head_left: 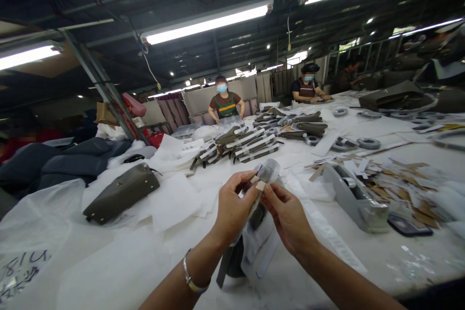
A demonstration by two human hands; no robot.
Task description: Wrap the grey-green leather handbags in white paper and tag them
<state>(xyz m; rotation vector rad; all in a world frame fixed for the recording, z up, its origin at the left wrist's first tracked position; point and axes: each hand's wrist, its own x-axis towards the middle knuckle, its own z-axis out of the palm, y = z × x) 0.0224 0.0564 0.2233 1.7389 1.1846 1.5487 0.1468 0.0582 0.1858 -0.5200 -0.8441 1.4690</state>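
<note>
My left hand (231, 207) and my right hand (286, 215) are raised together over the white table (119, 261). Both pinch a dark strap wrapped in clear plastic film (266, 172); the wrapped end sticks up between my thumbs. The strap's dark lower part (232, 259) hangs down toward the table beneath my wrists. A silver bangle (191, 278) sits on my left wrist.
An olive-grey bag (121, 193) lies at left on white sheets. A grey tape dispenser (354, 196) stands at right amid paper scraps. Several wrapped straps (250, 143) are piled mid-table, tape rolls (368, 143) beyond. Two people in masks (225, 101) work at the far side.
</note>
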